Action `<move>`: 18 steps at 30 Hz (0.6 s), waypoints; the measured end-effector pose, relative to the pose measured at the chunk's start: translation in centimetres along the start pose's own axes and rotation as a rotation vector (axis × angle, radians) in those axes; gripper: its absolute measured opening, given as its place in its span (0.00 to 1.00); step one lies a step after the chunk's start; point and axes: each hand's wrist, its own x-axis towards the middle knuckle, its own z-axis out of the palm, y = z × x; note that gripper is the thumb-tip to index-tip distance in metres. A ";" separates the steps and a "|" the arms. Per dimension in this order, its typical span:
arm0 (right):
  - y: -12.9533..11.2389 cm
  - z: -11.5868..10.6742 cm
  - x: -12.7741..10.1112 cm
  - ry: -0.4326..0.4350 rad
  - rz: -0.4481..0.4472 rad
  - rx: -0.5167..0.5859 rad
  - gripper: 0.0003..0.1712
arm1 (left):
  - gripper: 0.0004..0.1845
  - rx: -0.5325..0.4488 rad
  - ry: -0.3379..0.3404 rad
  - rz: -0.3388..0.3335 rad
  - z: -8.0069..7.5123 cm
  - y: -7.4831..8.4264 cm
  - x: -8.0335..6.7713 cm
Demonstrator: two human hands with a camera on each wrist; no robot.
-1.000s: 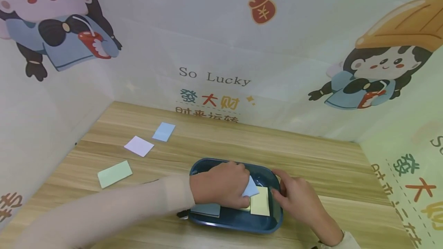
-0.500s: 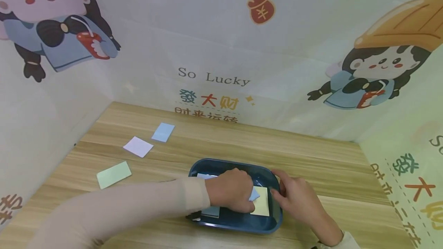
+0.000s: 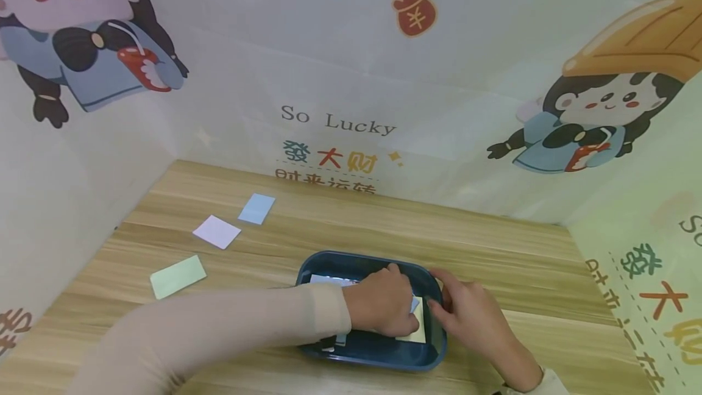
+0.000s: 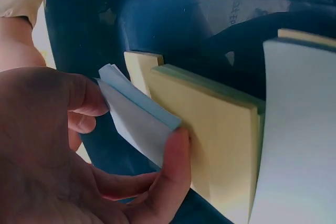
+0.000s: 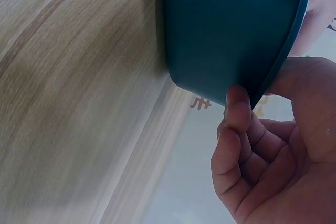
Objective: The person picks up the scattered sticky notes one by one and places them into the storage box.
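Note:
My left hand (image 3: 384, 302) reaches into the dark blue plastic tray (image 3: 378, 358), near its right end. Thumb and fingers pinch a small light blue sticky note pad (image 4: 139, 114), held tilted over a yellow note pad (image 4: 210, 135) in the left wrist view. A pale bluish-white pad (image 4: 299, 114) lies beside the yellow one. At the tray's right end, my right hand (image 3: 479, 316) grips the rim. The right wrist view shows its thumb at the rim and its fingertips against the tray's outer wall (image 5: 226, 30). The left arm hides part of the tray's contents.
On the wooden table (image 3: 521, 261), left of the tray, lie a light blue note pad (image 3: 256, 208), a lilac one (image 3: 217, 231) and a green one (image 3: 178, 277). Printed cloth walls (image 3: 230, 78) stand at the back and both sides.
My left hand has moved right inside the tray with the light blue pad, now over the yellow pad. The right hand stays on the rim.

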 end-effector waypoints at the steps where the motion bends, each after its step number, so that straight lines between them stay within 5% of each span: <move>1: 0.0 0.0 0.0 -0.003 0.002 0.001 0.27 | 0.27 0.005 0.015 0.003 0.5 0.0 0.3; 5: -0.1 -0.1 0.0 -0.016 0.013 0.004 0.27 | 0.31 0.014 0.050 0.020 1.8 0.2 1.3; 9: -0.1 -0.1 0.0 -0.015 0.011 0.000 0.27 | 0.29 0.006 0.031 0.015 0.3 1.1 0.3; 16: -0.1 0.0 0.0 -0.017 0.021 -0.006 0.28 | 0.29 0.112 0.054 0.127 3.4 0.4 2.9; 18: -0.2 -0.1 0.0 -0.021 0.028 -0.005 0.28 | 0.29 0.109 0.033 0.140 2.1 0.9 2.0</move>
